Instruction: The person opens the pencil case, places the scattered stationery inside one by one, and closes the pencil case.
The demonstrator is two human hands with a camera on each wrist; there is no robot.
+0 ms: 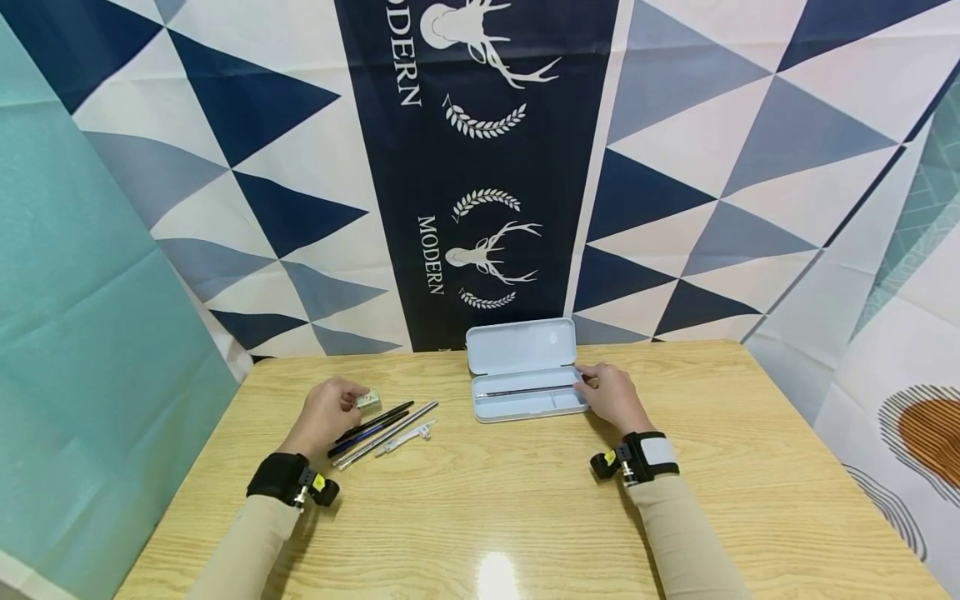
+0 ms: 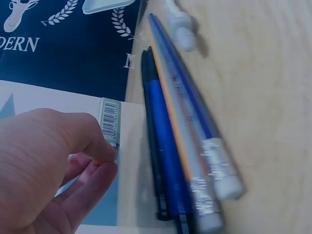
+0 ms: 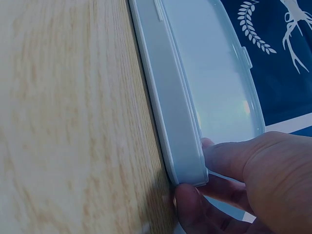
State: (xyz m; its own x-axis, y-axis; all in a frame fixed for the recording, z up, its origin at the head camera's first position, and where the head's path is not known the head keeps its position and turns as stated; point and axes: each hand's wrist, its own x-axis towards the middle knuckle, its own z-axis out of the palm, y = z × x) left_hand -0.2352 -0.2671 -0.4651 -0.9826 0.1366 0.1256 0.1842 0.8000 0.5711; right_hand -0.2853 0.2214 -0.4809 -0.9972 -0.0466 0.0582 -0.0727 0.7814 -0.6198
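Note:
My left hand [image 1: 322,417] pinches one end of a small pale green eraser [image 2: 110,119] with a barcode on its sleeve, between thumb and fingertips. Beside that hand lie a black pen [image 1: 386,414], a blue pen [image 2: 163,126], two pencils [image 2: 197,97] with white erasers, and a white drawing compass [image 1: 408,438]. My right hand [image 1: 613,396] grips the right end of a light blue pencil case [image 1: 513,417], thumb at the inner rim and fingers around the outer end. The case is open, its lid [image 1: 521,346] leaning up at the back, with a dark pencil [image 1: 525,391] lying inside.
The wooden table [image 1: 435,517] meets a patterned cloth [image 1: 487,167] hanging at its back edge, close behind the case lid. A teal cloth [image 1: 97,292] hangs along the left side. Each wrist wears a black strap [image 1: 277,477] with a small camera.

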